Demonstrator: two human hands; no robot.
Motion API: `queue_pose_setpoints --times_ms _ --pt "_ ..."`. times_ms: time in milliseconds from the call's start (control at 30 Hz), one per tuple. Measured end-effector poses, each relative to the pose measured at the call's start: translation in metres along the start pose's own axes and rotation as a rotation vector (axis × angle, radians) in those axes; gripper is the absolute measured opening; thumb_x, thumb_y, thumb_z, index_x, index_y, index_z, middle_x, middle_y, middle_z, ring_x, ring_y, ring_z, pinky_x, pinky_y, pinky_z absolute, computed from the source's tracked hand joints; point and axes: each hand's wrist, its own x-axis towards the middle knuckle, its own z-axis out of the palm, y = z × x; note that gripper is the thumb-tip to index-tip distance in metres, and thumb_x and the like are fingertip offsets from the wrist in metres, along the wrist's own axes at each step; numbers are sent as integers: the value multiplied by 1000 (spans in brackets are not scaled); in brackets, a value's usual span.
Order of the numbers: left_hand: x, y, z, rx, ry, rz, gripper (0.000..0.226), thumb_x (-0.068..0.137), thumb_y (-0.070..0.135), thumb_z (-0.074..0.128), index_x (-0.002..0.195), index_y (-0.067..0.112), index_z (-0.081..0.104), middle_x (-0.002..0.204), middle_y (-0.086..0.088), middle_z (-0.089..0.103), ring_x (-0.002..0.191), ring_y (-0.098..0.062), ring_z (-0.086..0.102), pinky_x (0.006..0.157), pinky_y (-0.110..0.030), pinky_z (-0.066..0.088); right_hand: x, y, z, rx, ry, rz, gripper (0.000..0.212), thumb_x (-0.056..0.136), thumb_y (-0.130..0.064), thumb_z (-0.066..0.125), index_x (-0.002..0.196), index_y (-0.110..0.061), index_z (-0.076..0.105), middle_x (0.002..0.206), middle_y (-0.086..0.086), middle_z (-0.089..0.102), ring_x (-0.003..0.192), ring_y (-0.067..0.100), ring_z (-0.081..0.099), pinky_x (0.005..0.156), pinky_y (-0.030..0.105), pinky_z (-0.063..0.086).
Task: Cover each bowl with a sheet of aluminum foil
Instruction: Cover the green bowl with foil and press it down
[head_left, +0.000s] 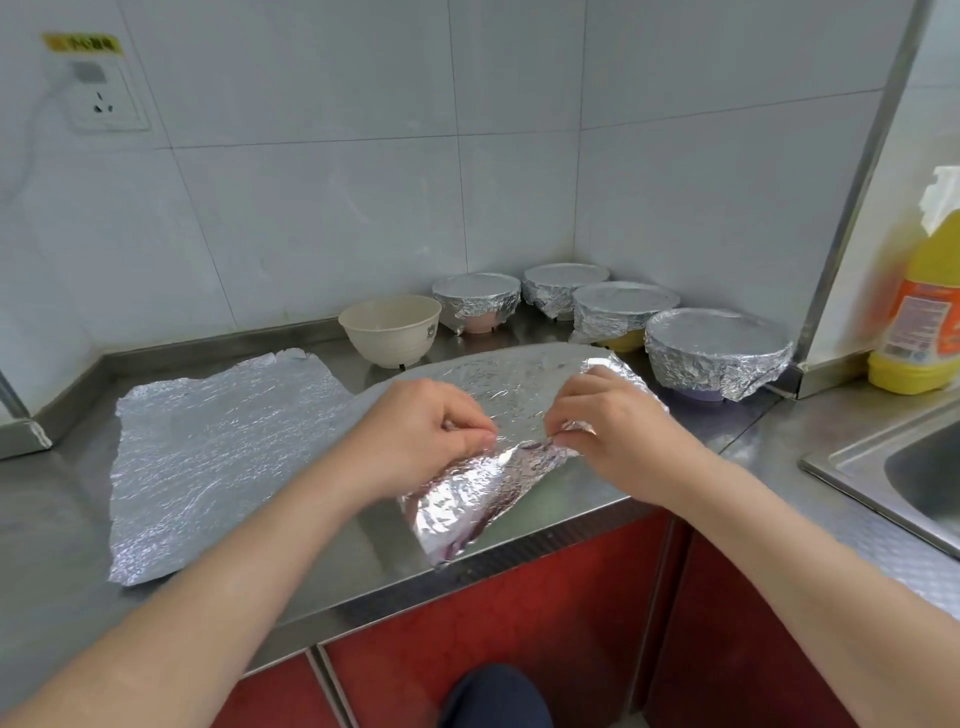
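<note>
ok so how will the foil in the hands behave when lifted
Probably floppy: the foil sags and curls below the fingers pinching it. Likely holds creases, like the crumpled wraps on the covered bowls. May tear; the spare sheet has ragged edges.

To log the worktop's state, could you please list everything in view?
foil-covered bowls: 4, silver, back right corner
uncovered bowl: 1, cream, left of them
flat foil sheet: 1, silver, counter left
held foil sheet: 1, silver, crumpled, front centre
counter: 1, steel, under everything
sink: 1, steel, right edge
bottle: 1, yellow, orange label, far right
wall socket: 1, white, upper left
cabinet doors: several, red, below counter
left grip: 1, bare, pinches held foil sheet
right grip: 1, bare, pinches held foil sheet
</note>
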Motion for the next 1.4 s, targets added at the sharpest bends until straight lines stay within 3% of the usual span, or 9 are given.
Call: queue_pose_setpoints --times_ms 100,233,333,433,600,833,1067,1200,1400 --pt "4 -2 -3 31 10 -19 8 81 27 76 88 27 79 89 16 71 85 5 60 80 -13 46 1 5 -6 83 10 103 9 80 -13 76 84 -21 76 94 -5 63 95 24 53 86 38 45" --pt "5 -3 4 54 15 24 9 80 29 76 89 29 79 89 15 69 86 3 58 77 -14 43 4 -11 -4 135 28 91 7 82 -19 75 88 -23 78 92 -6 64 90 16 53 79 26 39" --pt "4 -6 4 3 19 57 12 76 35 78 87 30 79 88 17 68 87 1 59 76 -17 44 4 -19 1 133 -25 75 9 82 -25 76 91 -23 77 94 -5 63 90 16 54 80 29 42" --pt "1 -11 7 0 17 100 20 72 40 79 90 30 79 89 18 67 90 0 58 76 -17 45 1 -17 6 90 -51 63 12 82 -19 75 93 -20 76 94 -2 65 91 20 58 80 34 46" --pt "1 -25 12 136 84 238 32 76 55 66 89 28 78 83 16 64 80 -3 57 70 -28 49 1 -12 17 62 20 32 13 77 -4 75 85 -15 74 82 2 64 80 28 60 67 36 50" --pt "5 -29 28 440 163 521 26 93 28 53 81 12 69 78 2 63 71 -17 56 63 -31 50 5 -3 11 111 -27 54 16 76 -1 75 84 -14 75 83 -1 66 78 15 60 68 35 51" --pt "9 -24 29 288 129 414 33 87 39 53 87 15 76 80 4 63 76 -14 57 68 -26 46 7 -10 -4 285 -42 166 6 82 -24 75 87 -22 78 89 -9 69 81 7 60 69 11 41" --pt "10 -22 32 282 129 393 30 87 37 53 86 16 75 80 4 64 75 -14 58 70 -21 41 12 -16 7 223 -47 152 7 78 -23 79 84 -20 77 83 -3 66 78 13 59 71 26 46" --pt "11 -24 34 263 121 390 30 89 35 50 87 15 71 82 3 64 78 -16 58 72 -33 48 15 -14 13 118 -79 72 9 81 -18 75 88 -14 70 85 1 61 84 21 55 76 37 46"
